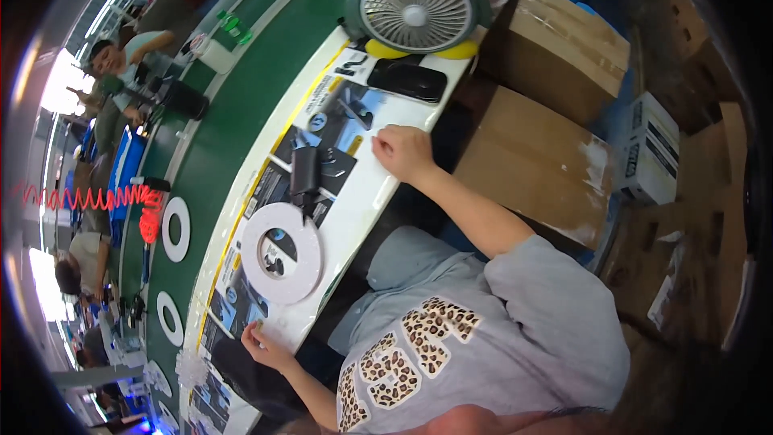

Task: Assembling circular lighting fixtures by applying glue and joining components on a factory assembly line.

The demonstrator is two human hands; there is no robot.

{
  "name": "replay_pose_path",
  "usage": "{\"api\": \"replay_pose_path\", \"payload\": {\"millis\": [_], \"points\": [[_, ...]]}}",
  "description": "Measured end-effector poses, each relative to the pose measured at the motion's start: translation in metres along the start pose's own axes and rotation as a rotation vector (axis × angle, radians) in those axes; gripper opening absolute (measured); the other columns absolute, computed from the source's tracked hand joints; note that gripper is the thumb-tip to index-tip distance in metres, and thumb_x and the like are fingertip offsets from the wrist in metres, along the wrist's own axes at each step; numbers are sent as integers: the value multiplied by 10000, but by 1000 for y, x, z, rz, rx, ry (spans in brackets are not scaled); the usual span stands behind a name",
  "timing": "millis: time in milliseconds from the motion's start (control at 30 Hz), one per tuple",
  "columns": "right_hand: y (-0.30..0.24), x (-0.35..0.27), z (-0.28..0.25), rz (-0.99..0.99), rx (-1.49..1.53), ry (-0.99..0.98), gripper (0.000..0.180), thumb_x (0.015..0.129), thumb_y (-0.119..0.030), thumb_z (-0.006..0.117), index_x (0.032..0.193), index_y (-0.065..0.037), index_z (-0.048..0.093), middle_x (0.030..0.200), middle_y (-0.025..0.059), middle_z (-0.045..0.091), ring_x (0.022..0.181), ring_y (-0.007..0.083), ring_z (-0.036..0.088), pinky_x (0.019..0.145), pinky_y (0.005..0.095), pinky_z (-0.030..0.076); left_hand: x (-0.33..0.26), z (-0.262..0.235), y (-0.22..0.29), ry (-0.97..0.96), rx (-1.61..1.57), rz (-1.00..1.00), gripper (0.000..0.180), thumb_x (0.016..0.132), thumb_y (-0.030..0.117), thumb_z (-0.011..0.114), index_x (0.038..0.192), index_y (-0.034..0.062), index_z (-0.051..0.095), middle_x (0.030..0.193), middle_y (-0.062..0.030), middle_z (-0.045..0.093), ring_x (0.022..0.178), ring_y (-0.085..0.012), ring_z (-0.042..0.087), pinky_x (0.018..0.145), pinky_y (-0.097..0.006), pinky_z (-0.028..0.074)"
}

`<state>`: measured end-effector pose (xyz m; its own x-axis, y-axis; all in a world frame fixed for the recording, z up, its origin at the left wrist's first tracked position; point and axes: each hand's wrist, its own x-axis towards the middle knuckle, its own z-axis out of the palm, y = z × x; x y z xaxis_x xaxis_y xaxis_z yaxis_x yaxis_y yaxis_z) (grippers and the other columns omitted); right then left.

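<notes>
My left hand (267,347) is over the near edge of the white worktop (366,197), fingers bent together. Whatever they pinch, if anything, is too small to make out. My right hand (405,151) rests farther along the worktop, fingers curled in; their contents are hidden. Between the hands lies a flat white ring (311,262), with printed sheets (342,163) showing through its hole and beyond it. A small black box-shaped item (304,169) sits beside the ring, on the sheets, touching neither hand.
A green-grey fan (415,16) with yellow feet stands at the worktop's far end, near a black glossy case (407,80). Cardboard boxes (535,163) are stacked at right. Along the green belt (211,163) lie more white rings (175,229). A red coiled hose (149,213) hangs beyond; other people sit across.
</notes>
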<state>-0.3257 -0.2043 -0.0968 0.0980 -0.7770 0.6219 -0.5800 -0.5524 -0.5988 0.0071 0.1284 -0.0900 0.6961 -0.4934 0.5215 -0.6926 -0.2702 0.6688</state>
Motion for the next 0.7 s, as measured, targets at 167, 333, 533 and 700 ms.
{"api": "replay_pose_path", "payload": {"millis": [167, 333, 533, 700], "points": [[-3, 1, -7, 160, 39, -114, 182, 809, -194, 678, 687, -74, 617, 630, 78, 570, 569, 259, 582, 521, 371, 441, 1, 5, -13, -91, -42, -42, 174, 985, 108, 484, 1042, -20, 587, 964, -93, 633, 897, -175, 603, 843, -293, 470], [-52, 40, -2, -276, 188, -418, 231, 806, -73, 645, 1032, -121, 658, 969, 54, 628, 876, 220, 604, 756, 343, 472, 0, 4, -7, -76, -1, -72, 175, 983, 119, 495, 1029, -19, 592, 952, -87, 633, 886, -168, 607, 834, -292, 472], [-76, 70, 48, -817, -53, -684, 449, 838, -25, 586, 1241, -222, 611, 1374, 54, 507, 1313, 254, 439, 1007, 486, 389, -1, 5, -8, -5, -34, -99, 155, 965, 81, 508, 1006, -21, 617, 928, -113, 670, 851, -204, 639, 805, -311, 488], [-92, 82, 58, -954, -231, -890, 381, 874, -91, 562, 1219, -244, 618, 1362, 41, 529, 1302, 242, 451, 1042, 513, 369, -2, 3, -6, 43, -26, -103, 171, 968, 91, 506, 1016, -29, 618, 938, -119, 667, 857, -205, 639, 808, -316, 485]]}}
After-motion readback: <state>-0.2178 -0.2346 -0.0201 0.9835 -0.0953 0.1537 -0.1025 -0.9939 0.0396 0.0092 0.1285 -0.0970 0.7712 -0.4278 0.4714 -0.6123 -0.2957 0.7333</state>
